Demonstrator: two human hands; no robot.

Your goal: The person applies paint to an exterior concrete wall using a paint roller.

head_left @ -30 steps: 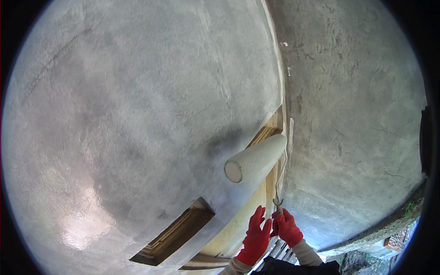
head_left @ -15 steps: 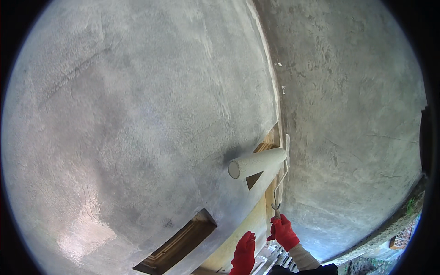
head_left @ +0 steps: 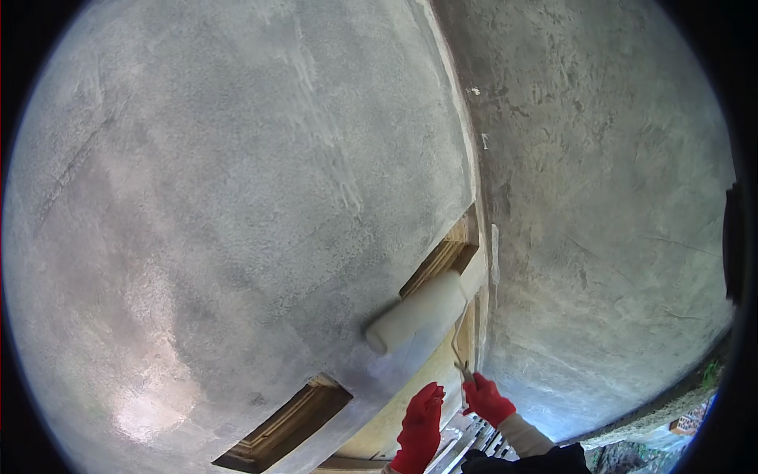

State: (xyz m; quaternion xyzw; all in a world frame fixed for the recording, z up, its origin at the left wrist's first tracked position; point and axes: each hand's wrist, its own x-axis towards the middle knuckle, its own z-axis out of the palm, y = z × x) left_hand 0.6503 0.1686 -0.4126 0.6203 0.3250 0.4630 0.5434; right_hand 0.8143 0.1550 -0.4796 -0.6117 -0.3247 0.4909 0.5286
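Observation:
A white paint roller (head_left: pixel 422 312) lies against the grey rendered wall (head_left: pixel 237 197), just above a wooden frame opening (head_left: pixel 442 257). Its thin metal shaft (head_left: pixel 456 351) runs down to my right hand (head_left: pixel 487 399), in a red glove, which grips the handle. My left hand (head_left: pixel 421 426), also red-gloved, is held flat with the fingers pointing up, a little left of the handle. It holds nothing and is near the pale panel (head_left: pixel 395 423) below the roller.
A second grey wall (head_left: pixel 616 197) meets the first at a corner (head_left: pixel 474 158) on the right. Another piece of wooden frame (head_left: pixel 284 426) shows at the bottom. Pale slats (head_left: pixel 470 438) and rubble (head_left: pixel 687 411) lie far below.
The roller has slid down and slightly left on the wall. My left hand has come off the handle area and now sits apart from my right hand.

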